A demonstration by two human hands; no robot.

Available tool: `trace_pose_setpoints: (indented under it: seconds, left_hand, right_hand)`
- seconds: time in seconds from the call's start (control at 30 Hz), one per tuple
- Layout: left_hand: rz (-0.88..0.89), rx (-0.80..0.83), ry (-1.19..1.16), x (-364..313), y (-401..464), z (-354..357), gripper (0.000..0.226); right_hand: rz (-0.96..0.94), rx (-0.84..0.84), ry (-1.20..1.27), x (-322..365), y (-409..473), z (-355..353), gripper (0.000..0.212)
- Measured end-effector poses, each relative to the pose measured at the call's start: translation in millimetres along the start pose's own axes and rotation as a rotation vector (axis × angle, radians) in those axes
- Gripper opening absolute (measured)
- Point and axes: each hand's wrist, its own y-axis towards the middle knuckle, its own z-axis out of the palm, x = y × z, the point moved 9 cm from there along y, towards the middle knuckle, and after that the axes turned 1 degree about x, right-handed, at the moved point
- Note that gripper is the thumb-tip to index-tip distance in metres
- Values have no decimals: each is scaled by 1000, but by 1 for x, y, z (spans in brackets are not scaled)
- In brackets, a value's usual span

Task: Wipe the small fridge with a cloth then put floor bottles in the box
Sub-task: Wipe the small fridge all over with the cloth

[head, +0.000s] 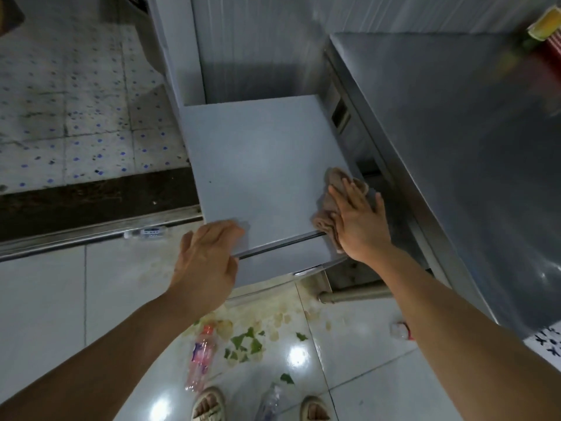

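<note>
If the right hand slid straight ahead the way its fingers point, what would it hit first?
The right hand, flat on the cloth, has bare fridge top ahead, then probably the wall behind it; depth unclear.

Right hand (359, 226) flat on cloth (331, 205) atop fridge (258, 165), left hand (206, 259) at its edge

I count one small fridge (261, 165), with one cloth (335, 176) on its top. Three bottles lie on the floor: a white-labelled bottle (145, 232) left of the fridge, a pink-labelled bottle (202, 357) before it, and a clear bottle (270, 399) farther out, between my two sandals (209, 404). A crumpled thing (400, 329) to its right may be a fourth.
</note>
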Motion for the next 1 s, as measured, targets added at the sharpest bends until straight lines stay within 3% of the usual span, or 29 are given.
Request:
trace_pose_setpoints:
  seconds: [0.3,0.57,0.67,0.83,1.0]
  left_hand:
    - [-154,-94,88,-14,-25,14,52]
    - [-357,-186,-51,-16,-56,31,72]
    - [-445,-267,-150,-10,-64,25,66]
    - [-549,-355,-113,7,-94,11,69]
    - [-547,-375,-55,23,-113,1,71]
  right_hand:
    - [-86,-121,22,-4,-90,7,64]
    - [-154,-158,125,6,-76,28,73]
    - [-274,-177,159,42,-76,28,82]
    - [-494,-273,252,152,-89,9,56]
    - [-607,-263,166,217,-83,13,57]
